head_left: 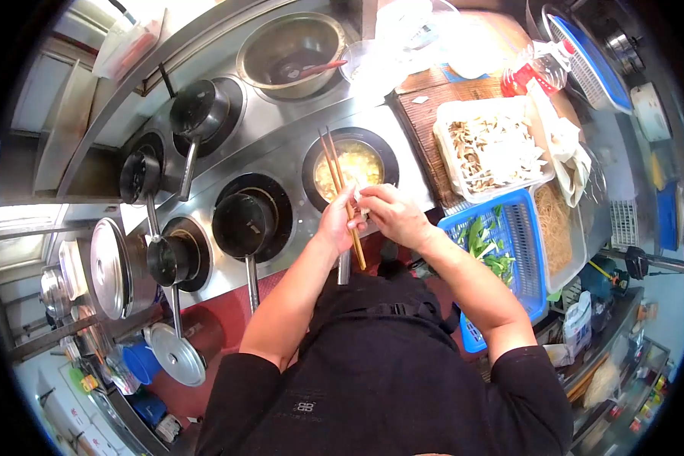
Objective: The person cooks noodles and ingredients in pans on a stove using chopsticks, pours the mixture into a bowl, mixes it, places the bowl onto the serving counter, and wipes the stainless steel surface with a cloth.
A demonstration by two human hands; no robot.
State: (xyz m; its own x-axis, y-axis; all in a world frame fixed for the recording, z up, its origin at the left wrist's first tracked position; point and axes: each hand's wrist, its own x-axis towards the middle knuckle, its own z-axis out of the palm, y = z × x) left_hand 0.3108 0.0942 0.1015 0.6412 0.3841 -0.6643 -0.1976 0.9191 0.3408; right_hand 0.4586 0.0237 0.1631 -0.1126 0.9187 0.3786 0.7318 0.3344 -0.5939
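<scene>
Wooden chopsticks are gripped in my left hand, their upper ends reaching over the pan. My right hand is closed beside it, with its fingertips pinched at a small pale piece between the two hands; its kind I cannot make out. Just beyond both hands a pan sits on a burner, holding yellowish food in liquid. Part of the pan is hidden by my hands, and its handle shows below them.
Several dark saucepans, one nearby, stand on the steel stove. A large steel bowl is behind. To the right are a tub of sliced mushrooms, a blue basket with leafy greens, and a container of brown noodles.
</scene>
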